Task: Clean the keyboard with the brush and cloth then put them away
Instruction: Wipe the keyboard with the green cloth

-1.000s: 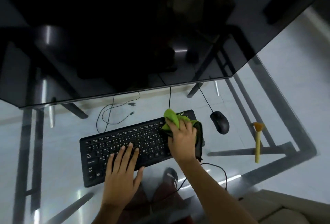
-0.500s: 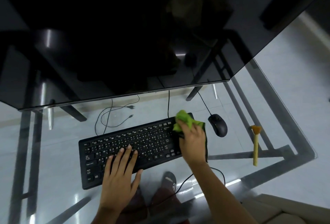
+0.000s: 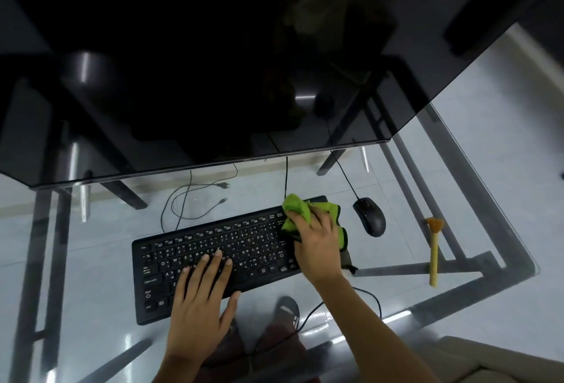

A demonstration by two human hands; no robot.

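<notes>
A black keyboard [image 3: 213,254] lies on the glass desk. My right hand [image 3: 317,242] presses a crumpled green cloth [image 3: 294,208] onto the keyboard's right end, covering the keys there. My left hand [image 3: 204,297] lies flat on the lower middle keys, fingers spread, holding nothing. A small brush [image 3: 433,250] with a yellow handle and orange bristles rests on the glass to the right, apart from both hands.
A black wired mouse [image 3: 370,216] sits between the keyboard and the brush. A large dark monitor [image 3: 213,62] overhangs the back of the glass desk [image 3: 476,187]. Loose cables [image 3: 189,196] lie behind the keyboard. My feet show through the glass below.
My right hand slid the cloth rightward to the keyboard's right end, then shifted slightly back and toward me. My left hand stayed flat on the keys.
</notes>
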